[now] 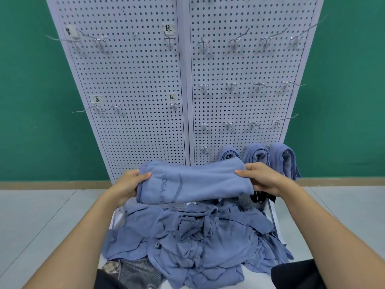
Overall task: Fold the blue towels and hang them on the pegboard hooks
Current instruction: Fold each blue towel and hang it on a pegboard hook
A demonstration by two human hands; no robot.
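I hold a folded blue towel (pixel 193 181) level in front of the white pegboard (pixel 145 84). My left hand (pixel 130 184) grips its left end and my right hand (pixel 261 178) grips its right end. Faint lettering shows on the towel's left half. Three folded blue towels (pixel 281 157) hang on the lowest hooks at the right of the board, just behind my right hand. Below my hands lies a crumpled heap of blue towels (pixel 198 240) on the board's base.
Rows of bare metal hooks (pixel 231 86) stick out of the right panel, with a few labelled hooks on the left panel. A grey striped cloth (pixel 137 272) lies at the heap's front left. Green wall and pale tiled floor surround the stand.
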